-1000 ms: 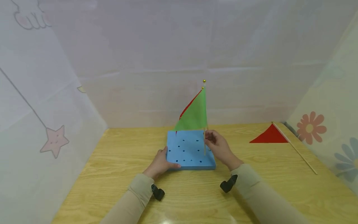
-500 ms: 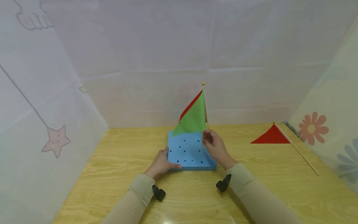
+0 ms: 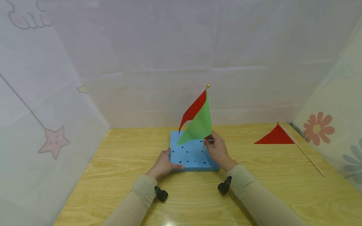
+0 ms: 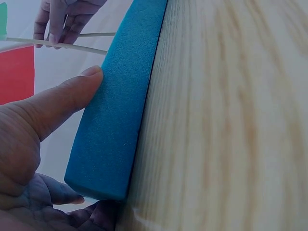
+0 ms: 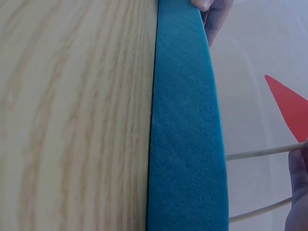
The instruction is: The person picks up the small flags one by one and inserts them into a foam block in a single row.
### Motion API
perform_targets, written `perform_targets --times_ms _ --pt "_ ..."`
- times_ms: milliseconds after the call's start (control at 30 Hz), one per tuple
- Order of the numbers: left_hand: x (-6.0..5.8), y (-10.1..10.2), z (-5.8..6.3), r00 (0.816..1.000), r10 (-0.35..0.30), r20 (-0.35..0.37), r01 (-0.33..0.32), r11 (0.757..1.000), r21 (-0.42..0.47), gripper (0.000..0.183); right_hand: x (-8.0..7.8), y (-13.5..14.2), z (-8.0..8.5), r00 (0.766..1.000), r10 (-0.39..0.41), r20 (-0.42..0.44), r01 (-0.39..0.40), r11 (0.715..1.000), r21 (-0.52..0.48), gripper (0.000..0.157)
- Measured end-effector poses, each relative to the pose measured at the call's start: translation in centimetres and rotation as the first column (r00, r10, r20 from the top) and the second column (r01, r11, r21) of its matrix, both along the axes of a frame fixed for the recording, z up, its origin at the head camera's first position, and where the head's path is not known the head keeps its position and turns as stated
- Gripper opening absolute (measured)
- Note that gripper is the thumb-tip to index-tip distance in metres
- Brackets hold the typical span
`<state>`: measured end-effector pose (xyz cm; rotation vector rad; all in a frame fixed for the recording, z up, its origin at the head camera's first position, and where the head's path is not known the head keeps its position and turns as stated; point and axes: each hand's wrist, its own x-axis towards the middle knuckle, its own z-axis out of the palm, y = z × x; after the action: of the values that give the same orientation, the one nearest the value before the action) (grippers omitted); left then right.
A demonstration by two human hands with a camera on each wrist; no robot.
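Observation:
A blue foam board (image 3: 195,158) with several small holes lies on the table. My left hand (image 3: 162,164) grips its front left corner, thumb along the front edge and fingers at the left side. My right hand (image 3: 218,152) pinches the thin wooden stick of a green triangular flag (image 3: 200,124) over the right part of the board. The stick's lower end is close to a hole there and leans slightly. Behind it stands a red flag (image 3: 194,110) on its own stick, partly covered by the green cloth. In the left wrist view both sticks (image 4: 79,47) come down to the board.
Another red flag (image 3: 275,136) lies on the wooden table (image 3: 127,147) at the right, its stick pointing toward the front right. Pale printed cloth walls (image 3: 158,97) enclose the back and both sides of the table.
My right hand has moved slightly left with the green flag, and the stick's lower end has shifted left. The green cloth has swung, baring more of the red flag. My left hand stays put.

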<state>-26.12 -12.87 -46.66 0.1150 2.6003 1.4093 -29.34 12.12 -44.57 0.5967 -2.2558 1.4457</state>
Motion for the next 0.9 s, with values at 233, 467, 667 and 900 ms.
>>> perform_targets --times_ms 233,467,667,900 --pt "0.0 0.0 0.1 1.0 -0.004 -0.002 0.004 1.0 -0.005 0.119 -0.1 -0.3 -0.2 0.999 -0.036 -0.031 0.037 0.999 0.03 0.024" --pt "0.0 -0.1 0.1 1.0 -0.001 0.008 0.001 1.0 0.01 0.118 0.0 -0.6 -0.6 0.997 -0.066 -0.03 0.067 0.997 0.038 0.023" --pt "-0.1 -0.4 -0.1 1.0 0.008 -0.004 -0.008 1.0 -0.012 0.118 0.1 -1.1 -0.9 0.997 -0.08 0.008 0.08 0.996 0.043 0.02" --pt "0.0 -0.3 -0.3 1.0 0.01 0.002 -0.01 1.0 -0.016 0.119 0.2 -1.1 -1.3 0.996 -0.078 0.033 0.076 0.996 0.054 0.021"
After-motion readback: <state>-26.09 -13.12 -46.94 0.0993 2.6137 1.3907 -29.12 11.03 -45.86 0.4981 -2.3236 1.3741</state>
